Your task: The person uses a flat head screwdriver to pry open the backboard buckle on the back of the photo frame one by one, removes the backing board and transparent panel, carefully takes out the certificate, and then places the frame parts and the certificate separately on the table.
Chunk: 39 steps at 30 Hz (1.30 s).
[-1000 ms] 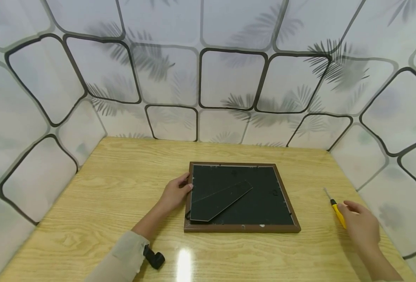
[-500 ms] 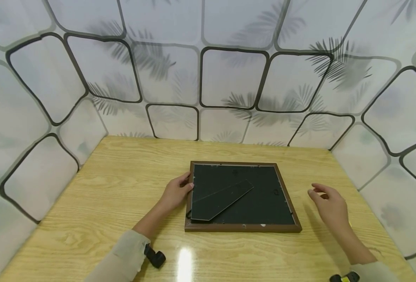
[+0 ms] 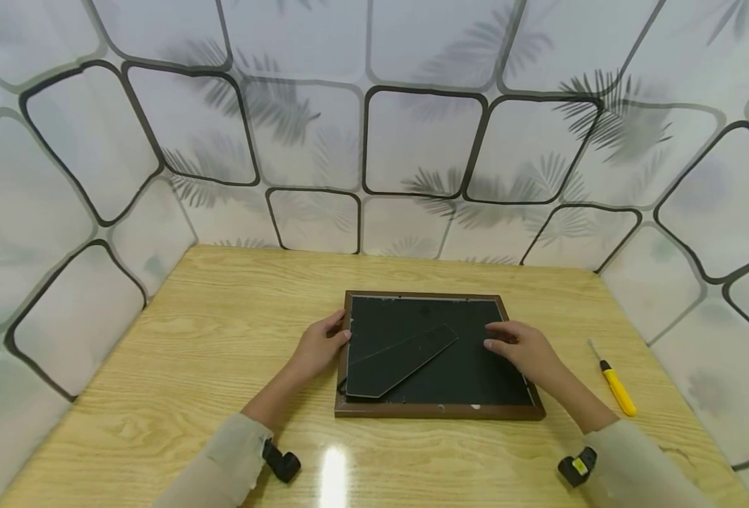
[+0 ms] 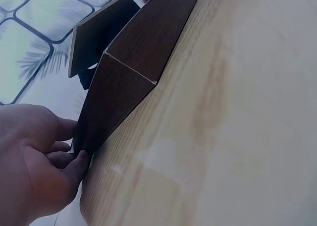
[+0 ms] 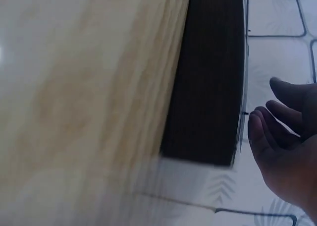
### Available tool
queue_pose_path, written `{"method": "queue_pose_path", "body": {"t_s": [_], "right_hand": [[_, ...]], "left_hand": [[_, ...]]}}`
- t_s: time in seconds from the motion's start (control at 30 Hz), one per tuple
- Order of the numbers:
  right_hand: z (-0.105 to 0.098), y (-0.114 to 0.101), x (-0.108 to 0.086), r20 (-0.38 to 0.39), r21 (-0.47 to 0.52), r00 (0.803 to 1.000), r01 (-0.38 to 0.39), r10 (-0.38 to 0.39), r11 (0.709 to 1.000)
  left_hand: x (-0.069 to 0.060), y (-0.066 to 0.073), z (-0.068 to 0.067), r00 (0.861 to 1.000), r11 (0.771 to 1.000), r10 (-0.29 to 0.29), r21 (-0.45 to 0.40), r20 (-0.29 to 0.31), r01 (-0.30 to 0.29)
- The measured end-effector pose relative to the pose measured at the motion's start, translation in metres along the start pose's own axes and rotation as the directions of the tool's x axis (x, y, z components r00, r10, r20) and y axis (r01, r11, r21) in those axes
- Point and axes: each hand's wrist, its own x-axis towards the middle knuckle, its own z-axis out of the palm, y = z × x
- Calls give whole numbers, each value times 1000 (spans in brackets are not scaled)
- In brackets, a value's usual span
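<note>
A picture frame (image 3: 425, 314) lies face down on the table, its black backing board and brown wooden border showing. Its easel leg (image 3: 402, 363) lies slantwise across the back, and in the left wrist view this leg (image 4: 99, 35) stands slightly raised. My left hand (image 3: 315, 347) holds the frame's left edge, thumb on the upper side and fingers along the border (image 4: 114, 92). Over the right part of the backing is my right hand (image 3: 526, 351), its fingers loosely bent with nothing between them. In the right wrist view those fingertips (image 5: 255, 124) are beside the frame's edge, apart from it.
A screwdriver with a yellow handle (image 3: 618, 389) lies on the table to the right of the frame, beyond my right forearm. The wood-grain table (image 3: 234, 296) meets patterned walls (image 3: 425, 141) at the back and both sides.
My right hand has left the screwdriver on the table and moved left, over the frame's right side. The left hand and the frame have stayed put.
</note>
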Motion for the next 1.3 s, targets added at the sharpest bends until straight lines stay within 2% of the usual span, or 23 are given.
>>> {"method": "queue_pose_path", "body": {"t_s": [0.13,0.33,0.47,0.73,1.0,1.3], "right_hand": [[8,-8,18,76,-27,995,66,-64,997],[18,-16,39,155,-81,977,160,-146,984],[23,-23,48,210,-98,965,178,-155,979],[26,-30,58,333,-122,922,249,-197,961],[26,-26,62,382,-83,892,294,-242,952],[25,-23,63,368,-40,890,306,-271,951]], "left_hand": [[0,1,1,1000,1000,-4,10,6,4],[-2,3,-1,1000,999,2,34,3,-2],[-3,3,-4,1000,999,-3,52,5,3],[-3,4,-7,1000,998,-7,61,13,6],[-1,1,-6,999,998,12,62,29,-14],[-1,0,-6,1000,998,12,67,24,-14]]}}
